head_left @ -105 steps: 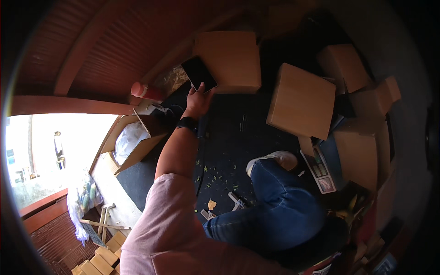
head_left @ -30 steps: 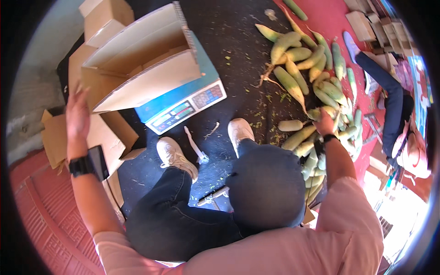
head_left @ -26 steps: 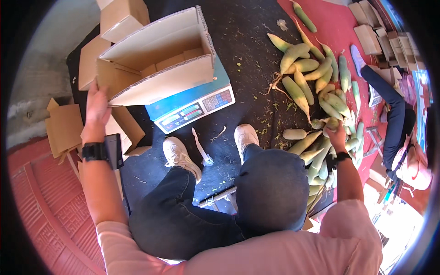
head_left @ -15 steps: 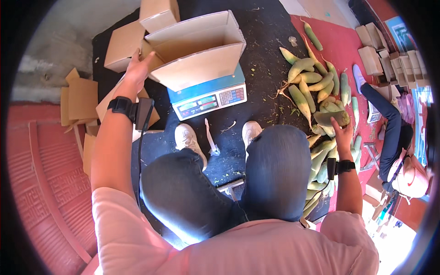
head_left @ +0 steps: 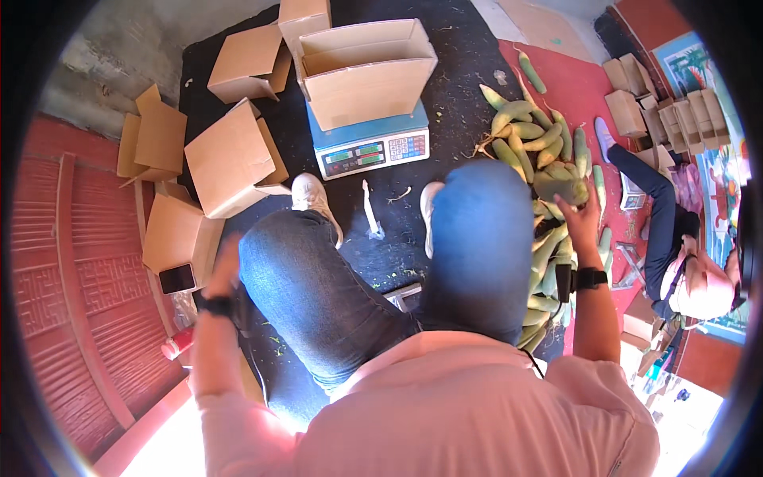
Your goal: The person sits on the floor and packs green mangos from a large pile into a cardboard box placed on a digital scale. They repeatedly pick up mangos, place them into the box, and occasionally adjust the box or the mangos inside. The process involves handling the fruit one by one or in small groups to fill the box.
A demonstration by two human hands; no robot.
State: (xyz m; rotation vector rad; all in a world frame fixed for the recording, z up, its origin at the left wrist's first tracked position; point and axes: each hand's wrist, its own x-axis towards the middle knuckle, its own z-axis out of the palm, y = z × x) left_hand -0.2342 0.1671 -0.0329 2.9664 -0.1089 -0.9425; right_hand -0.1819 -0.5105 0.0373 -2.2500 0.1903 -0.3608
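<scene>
My right hand point(head_left: 584, 222) has its fingers around the thick end of a green radish point(head_left: 559, 188), at the pile of green and pale-yellow radishes point(head_left: 548, 145) to the right of my knee. My left hand point(head_left: 226, 267) is beside my left knee, blurred by motion, so its fingers do not show clearly. It is nearest to a cardboard box point(head_left: 179, 236) with a dark phone point(head_left: 177, 279) at its near edge. An open cardboard box point(head_left: 367, 86) stands on a blue-topped digital scale point(head_left: 373, 153) in front of my feet, its inside only partly visible.
More cardboard boxes point(head_left: 230, 159) stand left of the scale. A white strip point(head_left: 370, 211) lies between my shoes. At the far right another person point(head_left: 699, 278) sits near a second scale point(head_left: 633, 193) and stacked boxes point(head_left: 695, 119). A red panelled wall point(head_left: 95, 270) borders the left.
My left hand has let go of the open box on the scale and moved back toward my left knee. My right hand stays at the same radish. The whole view has shifted slightly.
</scene>
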